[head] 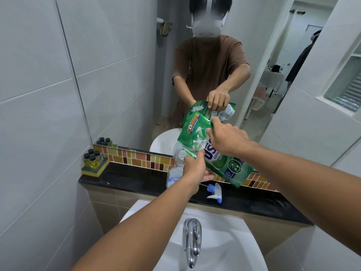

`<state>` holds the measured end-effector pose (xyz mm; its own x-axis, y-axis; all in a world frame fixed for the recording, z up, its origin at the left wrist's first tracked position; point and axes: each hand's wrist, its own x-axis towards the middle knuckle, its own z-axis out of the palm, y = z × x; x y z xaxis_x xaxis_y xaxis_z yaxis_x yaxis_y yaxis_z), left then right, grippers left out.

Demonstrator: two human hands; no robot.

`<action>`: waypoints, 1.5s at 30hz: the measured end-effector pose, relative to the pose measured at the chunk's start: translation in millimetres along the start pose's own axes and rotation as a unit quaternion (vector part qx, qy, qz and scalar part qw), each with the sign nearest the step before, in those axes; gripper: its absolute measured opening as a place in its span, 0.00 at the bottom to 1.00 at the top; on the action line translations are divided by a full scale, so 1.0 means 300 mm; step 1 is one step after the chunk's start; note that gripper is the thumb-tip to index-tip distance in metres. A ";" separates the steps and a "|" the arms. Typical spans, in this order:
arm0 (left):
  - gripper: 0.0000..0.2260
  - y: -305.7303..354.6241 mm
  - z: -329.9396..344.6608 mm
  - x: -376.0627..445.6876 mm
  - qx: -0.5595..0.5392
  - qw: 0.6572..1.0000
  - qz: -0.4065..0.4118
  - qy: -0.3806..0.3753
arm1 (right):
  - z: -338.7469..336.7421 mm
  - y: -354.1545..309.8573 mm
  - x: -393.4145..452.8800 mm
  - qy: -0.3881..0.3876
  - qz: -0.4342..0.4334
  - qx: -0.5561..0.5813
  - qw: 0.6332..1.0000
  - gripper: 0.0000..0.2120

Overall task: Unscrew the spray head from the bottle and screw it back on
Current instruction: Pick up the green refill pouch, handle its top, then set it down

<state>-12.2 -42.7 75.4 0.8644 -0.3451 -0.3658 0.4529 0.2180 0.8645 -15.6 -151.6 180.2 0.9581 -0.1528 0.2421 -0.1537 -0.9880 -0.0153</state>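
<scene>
Left hand (195, 169): clamped on the green pouch's (216, 151) lower corner, steadying it over the open bottle (176, 169). Right hand (226, 139): pinching the pouch top. Pour slowly, spout kept in the neck. Spray head (214, 192): off, lying on the black ledge (136, 178), just right of the bottle, below both hands.

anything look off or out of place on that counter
The spray head lies on its side on the black counter, off the clear bottle, whose neck is open. Both hands, left and right, tip a green refill pouch over the neck. No spill is visible.
</scene>
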 end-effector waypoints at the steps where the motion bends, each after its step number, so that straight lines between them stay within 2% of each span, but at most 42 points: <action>1: 0.20 0.002 0.001 0.001 0.001 1.000 -0.001 -0.001 | 0.001 0.002 0.001 0.000 0.000 0.001 1.000 0.12; 22: 0.21 -0.011 0.000 0.001 -0.015 1.000 -0.018 0.001 | 0.027 0.008 0.006 -0.009 0.001 0.020 1.000 0.11; 27: 0.20 -0.034 -0.021 0.012 0.049 0.999 -0.007 0.022 | 0.079 0.054 -0.033 -0.036 0.008 0.119 0.992 0.10; 31: 0.18 -0.063 -0.030 0.007 0.130 0.991 0.016 0.028 | 0.130 0.116 -0.093 -0.053 0.036 0.231 0.971 0.09; 35: 0.18 -0.117 -0.014 0.001 0.276 0.956 0.089 0.037 | 0.194 0.221 -0.191 -0.045 0.087 0.313 0.945 0.06; 38: 0.18 -0.169 0.038 -0.002 0.353 0.925 0.139 0.003 | 0.241 0.335 -0.278 -0.040 0.140 0.344 0.928 0.06; 41: 0.21 -0.227 0.148 0.008 0.399 0.904 0.139 -0.064 | 0.276 0.478 -0.364 -0.037 0.190 0.357 0.914 0.09; 45: 0.25 -0.326 0.343 0.029 0.449 0.875 0.132 -0.127 | 0.330 0.683 -0.466 -0.007 0.248 0.375 0.893 0.06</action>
<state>-71.4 -161.0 23.1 0.7852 -0.6070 -0.1224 -0.2078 -0.4445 0.8714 -157.1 -334.8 47.0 0.8214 -0.5702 0.0132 -0.3597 -0.5360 -0.7637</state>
